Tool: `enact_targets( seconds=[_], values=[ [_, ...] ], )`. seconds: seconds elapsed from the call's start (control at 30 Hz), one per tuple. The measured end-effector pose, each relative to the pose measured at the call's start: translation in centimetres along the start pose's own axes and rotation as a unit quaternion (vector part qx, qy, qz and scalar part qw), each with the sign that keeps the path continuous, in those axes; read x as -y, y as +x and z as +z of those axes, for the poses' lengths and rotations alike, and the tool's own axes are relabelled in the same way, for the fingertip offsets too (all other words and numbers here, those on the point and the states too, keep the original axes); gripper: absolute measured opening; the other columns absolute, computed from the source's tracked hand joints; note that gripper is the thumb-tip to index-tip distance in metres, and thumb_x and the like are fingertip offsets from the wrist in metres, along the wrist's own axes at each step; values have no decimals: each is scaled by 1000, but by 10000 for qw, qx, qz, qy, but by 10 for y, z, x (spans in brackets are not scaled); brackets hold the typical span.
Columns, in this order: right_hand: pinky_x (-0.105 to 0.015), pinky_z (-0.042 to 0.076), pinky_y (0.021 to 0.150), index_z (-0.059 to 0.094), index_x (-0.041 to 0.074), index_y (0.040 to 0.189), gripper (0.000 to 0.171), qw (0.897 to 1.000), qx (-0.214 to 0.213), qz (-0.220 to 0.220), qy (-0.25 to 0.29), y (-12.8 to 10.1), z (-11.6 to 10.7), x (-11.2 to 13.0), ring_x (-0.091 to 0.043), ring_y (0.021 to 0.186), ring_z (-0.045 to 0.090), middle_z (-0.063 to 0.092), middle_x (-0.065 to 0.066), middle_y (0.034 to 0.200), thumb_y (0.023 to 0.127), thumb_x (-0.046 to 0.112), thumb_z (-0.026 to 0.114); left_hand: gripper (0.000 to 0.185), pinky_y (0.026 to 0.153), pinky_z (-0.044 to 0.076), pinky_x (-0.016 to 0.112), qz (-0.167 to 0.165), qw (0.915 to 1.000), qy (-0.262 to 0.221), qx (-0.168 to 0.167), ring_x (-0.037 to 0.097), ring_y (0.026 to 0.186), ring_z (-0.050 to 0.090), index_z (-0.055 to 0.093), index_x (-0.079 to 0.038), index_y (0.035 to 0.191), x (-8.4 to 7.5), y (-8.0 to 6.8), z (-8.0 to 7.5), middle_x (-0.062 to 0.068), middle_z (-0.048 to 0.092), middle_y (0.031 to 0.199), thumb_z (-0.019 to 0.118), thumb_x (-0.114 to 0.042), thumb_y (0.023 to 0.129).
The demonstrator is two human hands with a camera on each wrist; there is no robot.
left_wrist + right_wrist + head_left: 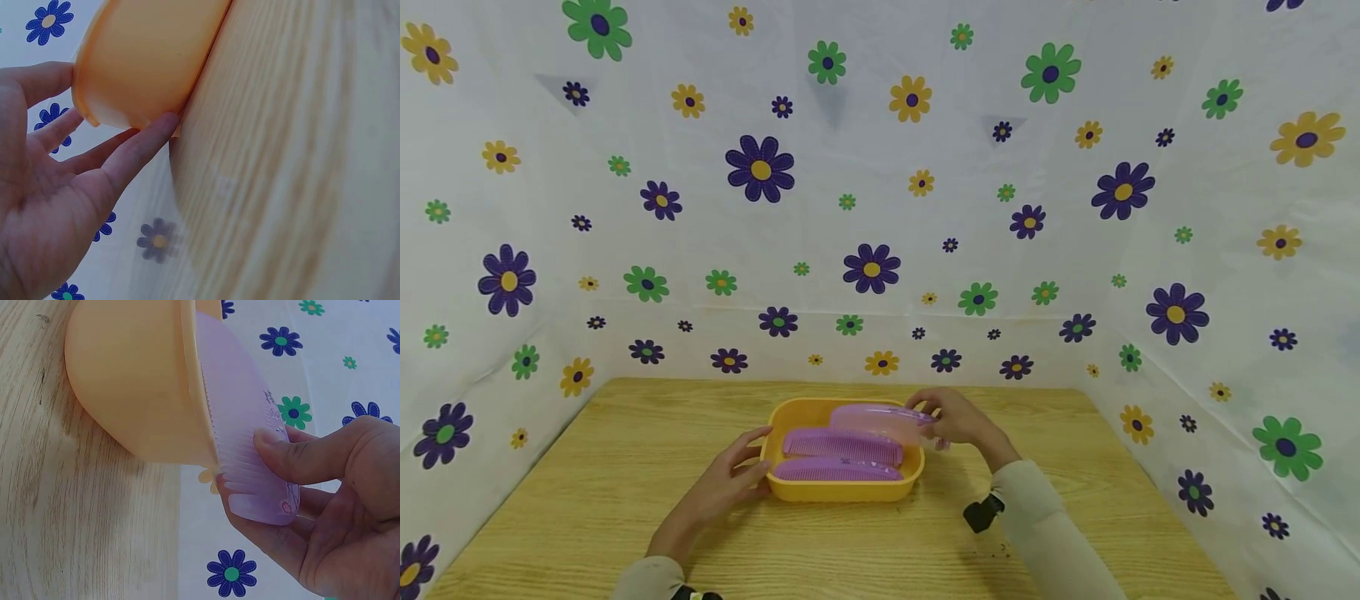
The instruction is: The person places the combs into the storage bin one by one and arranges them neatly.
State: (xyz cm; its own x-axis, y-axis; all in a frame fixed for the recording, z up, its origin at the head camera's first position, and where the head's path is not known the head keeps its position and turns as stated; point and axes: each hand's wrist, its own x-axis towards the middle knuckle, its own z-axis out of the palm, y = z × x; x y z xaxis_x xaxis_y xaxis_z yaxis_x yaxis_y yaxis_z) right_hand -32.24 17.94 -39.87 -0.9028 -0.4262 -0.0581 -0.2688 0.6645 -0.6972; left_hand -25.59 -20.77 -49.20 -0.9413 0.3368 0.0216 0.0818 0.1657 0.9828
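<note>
A yellow plastic basin (842, 492) stands on the wooden table and holds purple combs. My right hand (955, 418) pinches the end of a translucent purple comb (872, 421), thumb on one face and fingers behind, as the right wrist view confirms. This comb lies over the basin's right rim, its teeth facing the wall of the basin (131, 381). Two more combs, a middle one (842, 446) and a front one (835, 470), lie side by side inside. At the basin's left end, my left hand (69, 187) touches the wall and rim with spread, mostly straight fingers.
The wooden table (580, 500) reaches back to a white sheet (865, 225) printed with green, yellow and purple flowers, which hangs behind and on both sides. A black strap piece (982, 513) sits at the right sleeve's cuff.
</note>
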Motion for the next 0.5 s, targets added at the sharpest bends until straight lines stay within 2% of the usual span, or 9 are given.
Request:
enact_targets(
  seconds=[0.2,0.5],
  values=[
    [-28,62,59,68,9,126,40,9998,47,165,-118,6,3,8,-20,71,65,69,-18,112,91,-10,69,62,98,62,43,-42,10000,62,-66,47,136,54,25,-12,162,-1,0,0,36,35,157,55,-21,108],
    [-28,62,59,70,10,124,41,9988,215,86,-430,19,3,17,-20,74,66,68,-20,116,89,-11,69,62,97,62,42,-5,10000,86,-37,48,136,53,24,-11,163,-1,0,0,37,34,157,53,-20,109]
  ],
)
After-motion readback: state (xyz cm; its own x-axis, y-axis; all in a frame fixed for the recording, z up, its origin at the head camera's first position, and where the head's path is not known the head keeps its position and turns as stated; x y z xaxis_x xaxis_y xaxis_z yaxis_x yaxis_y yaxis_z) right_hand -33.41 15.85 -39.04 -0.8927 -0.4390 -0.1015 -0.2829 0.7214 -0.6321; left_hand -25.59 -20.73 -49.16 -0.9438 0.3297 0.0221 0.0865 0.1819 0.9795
